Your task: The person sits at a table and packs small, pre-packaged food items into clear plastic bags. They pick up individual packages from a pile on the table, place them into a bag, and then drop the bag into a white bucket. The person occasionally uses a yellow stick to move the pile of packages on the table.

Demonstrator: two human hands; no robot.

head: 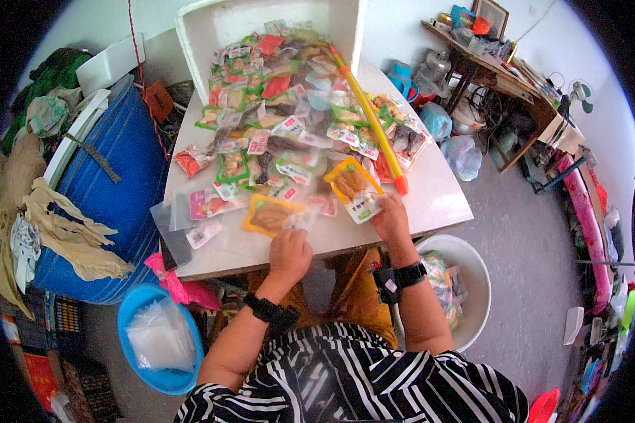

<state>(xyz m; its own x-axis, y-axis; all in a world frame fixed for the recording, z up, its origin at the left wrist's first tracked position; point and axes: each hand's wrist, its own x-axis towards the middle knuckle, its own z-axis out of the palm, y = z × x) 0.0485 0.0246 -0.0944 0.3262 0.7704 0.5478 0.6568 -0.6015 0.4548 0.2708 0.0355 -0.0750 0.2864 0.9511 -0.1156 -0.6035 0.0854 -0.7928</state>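
My left hand (pixel 291 252) grips the lower right corner of an orange-edged food packet (pixel 271 214) with brown contents, at the table's near edge. My right hand (pixel 391 217) has hold of a similar orange-edged packet (pixel 353 185) by its white lower end, slightly higher and to the right. Beyond both hands a heap of small sealed food packets (pixel 291 126) spreads over the white table (pixel 439 203) and back into a white foam box (pixel 270 10). A yellow stick with orange ends (pixel 373 119) slants along the heap's right side. Clear plastic bags (pixel 177 232) lie at the table's left corner.
A white bucket (pixel 481 296) with packets stands below the table at my right. At lower left is a blue basin (pixel 129 365) of clear bags. A large blue barrel (pixel 106 180) stands left of the table. Bagged things and a wooden desk (pixel 508 84) are at upper right.
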